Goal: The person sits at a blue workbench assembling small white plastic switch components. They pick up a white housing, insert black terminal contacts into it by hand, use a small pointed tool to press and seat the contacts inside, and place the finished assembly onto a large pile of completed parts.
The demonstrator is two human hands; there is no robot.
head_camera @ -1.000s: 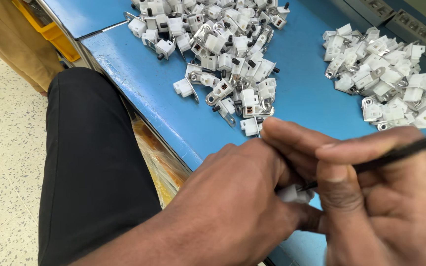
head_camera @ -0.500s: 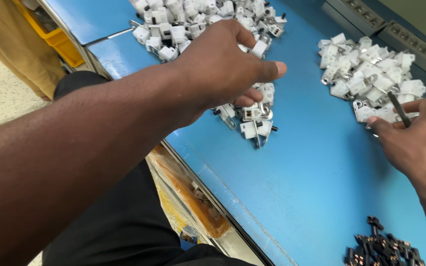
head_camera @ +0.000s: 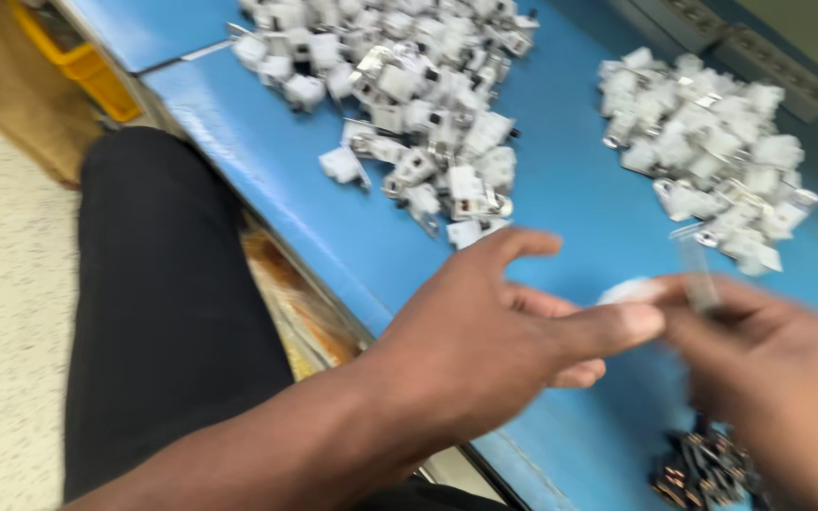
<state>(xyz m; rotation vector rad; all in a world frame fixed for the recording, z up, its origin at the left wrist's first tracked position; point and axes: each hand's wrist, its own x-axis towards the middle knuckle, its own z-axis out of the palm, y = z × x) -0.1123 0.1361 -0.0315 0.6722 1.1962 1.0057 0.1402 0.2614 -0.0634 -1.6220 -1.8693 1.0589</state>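
Two part piles [head_camera: 409,104] on table [head_camera: 560,189]

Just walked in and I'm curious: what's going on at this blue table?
A person sits at a blue table and brings both hands together over it. The left hand meets the right hand around a small white piece; the blur hides which hand grips it. The right hand also seems to hold a thin tool. Two heaps of small white parts with metal clips lie beyond, a near heap and a far heap. A pile of small dark parts sits by the right hand.
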